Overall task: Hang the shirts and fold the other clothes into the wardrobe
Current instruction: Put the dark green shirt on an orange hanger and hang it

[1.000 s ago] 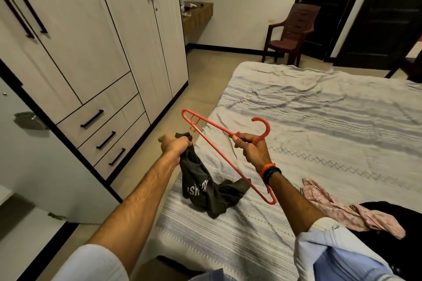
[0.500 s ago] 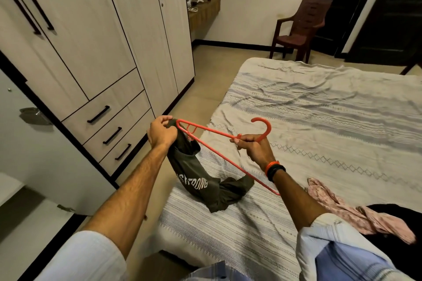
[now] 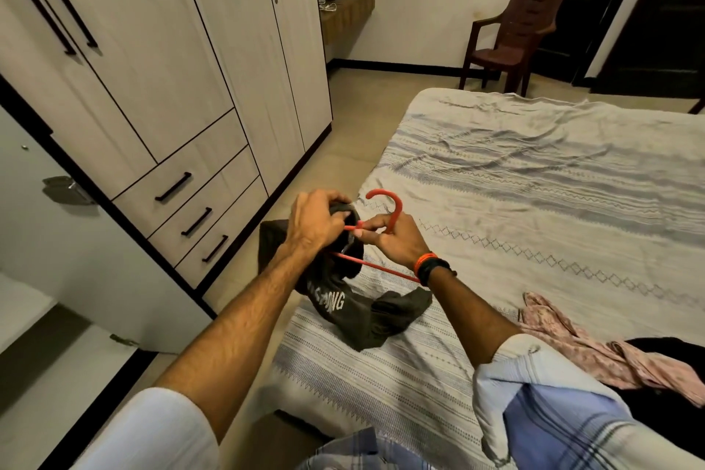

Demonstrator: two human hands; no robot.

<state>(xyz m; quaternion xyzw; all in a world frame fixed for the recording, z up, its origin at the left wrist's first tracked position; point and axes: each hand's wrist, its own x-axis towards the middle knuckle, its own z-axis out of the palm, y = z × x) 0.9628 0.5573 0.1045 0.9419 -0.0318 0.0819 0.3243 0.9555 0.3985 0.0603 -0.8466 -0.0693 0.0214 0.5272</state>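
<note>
Shirt (image 3: 335,301) soft, light, droops below left hand (image 3: 316,225) bunching collar | right hand (image 3: 396,240) pinches stiff hanger (image 3: 385,202) neck | judgement: grip collar, feed over hanger.

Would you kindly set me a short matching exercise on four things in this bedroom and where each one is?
Things:
1. orange plastic hanger
2. dark grey printed shirt
3. pink patterned garment
4. brown plastic chair

Places:
A. lying crumpled on the bed, at the right
B. standing by the dark doors
C. neck gripped in the right hand
D. gathered in the left hand

Pairs: 1-C, 2-D, 3-A, 4-B
</note>
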